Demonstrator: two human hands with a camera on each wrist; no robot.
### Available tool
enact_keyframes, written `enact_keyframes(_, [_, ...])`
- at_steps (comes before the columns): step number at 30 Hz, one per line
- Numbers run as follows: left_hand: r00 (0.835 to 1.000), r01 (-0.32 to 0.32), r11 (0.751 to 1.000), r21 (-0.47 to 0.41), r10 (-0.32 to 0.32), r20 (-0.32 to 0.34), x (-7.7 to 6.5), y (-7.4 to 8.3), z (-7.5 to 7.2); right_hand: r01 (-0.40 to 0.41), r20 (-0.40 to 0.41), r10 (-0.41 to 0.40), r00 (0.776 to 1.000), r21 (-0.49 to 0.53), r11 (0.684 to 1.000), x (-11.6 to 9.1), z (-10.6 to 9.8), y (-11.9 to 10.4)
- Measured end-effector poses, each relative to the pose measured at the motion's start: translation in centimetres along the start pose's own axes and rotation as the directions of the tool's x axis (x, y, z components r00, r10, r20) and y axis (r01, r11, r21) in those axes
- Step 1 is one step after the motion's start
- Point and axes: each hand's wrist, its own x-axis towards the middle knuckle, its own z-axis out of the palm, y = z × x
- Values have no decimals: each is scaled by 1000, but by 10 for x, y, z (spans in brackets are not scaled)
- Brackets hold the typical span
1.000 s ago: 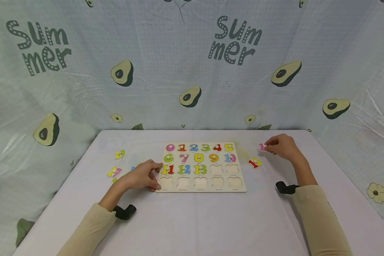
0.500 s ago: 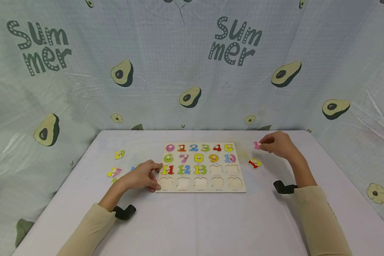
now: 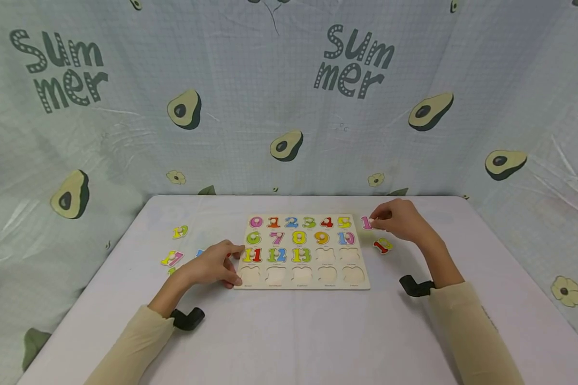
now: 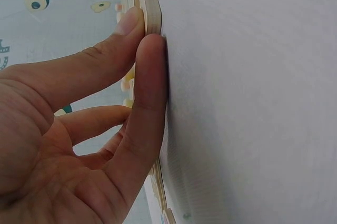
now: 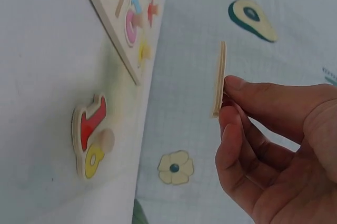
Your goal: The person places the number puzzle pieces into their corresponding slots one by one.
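My right hand [image 3: 401,219] pinches a wooden number piece with a pink 1 [image 3: 366,222], raised off the table near the board's far right corner. In the right wrist view the piece [image 5: 220,79] is edge-on at the fingertips; its second digit is hidden. My left hand [image 3: 215,263] grips the left edge of the wooden number puzzle board [image 3: 313,271]; in the left wrist view the thumb [image 4: 113,50] lies on the board's corner. Pieces 0 through 13 sit in the board, and its remaining recesses are bare.
A red-and-yellow number piece [image 3: 382,245] lies right of the board. Left of it lie a yellow-green piece [image 3: 180,231], a yellow-pink piece [image 3: 172,259] and others partly behind my left hand. Behind the white table [image 3: 318,331] hangs a cloth printed with avocados [image 3: 286,146].
My right hand has carried the pink number piece leftward, closer to the board's far right corner. My left hand and the board have stayed in place.
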Motion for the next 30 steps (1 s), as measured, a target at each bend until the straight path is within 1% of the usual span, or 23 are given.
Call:
enact_keyframes(3, [1000,-5,1000,2,5,2,0,0,0,17,9,-17,1000,-25,1000,1,5,-8])
enact_keyframes(8, [1000,-12,1000,10,12,0,1,-1,-1,50,24,-49,999,-32,998,0,15,-24])
enact_keyframes(14, [1000,2,1000,0,-2,2,2,-2,0,93,56,-92,994,-21,995,-2,29,-41])
enact_keyframes(20, [1000,15,1000,-8,-15,3,2,-1,0,114,92,-114,989,1,993,-1,45,-55])
enact_keyframes(24, [1000,11,1000,-9,-11,3,2,-2,0,139,103,-139,985,2,990,1,56,-62])
enact_keyframes(30, [1000,5,1000,-17,-5,6,3,-3,0,191,131,-188,973,-13,981,3,73,-67])
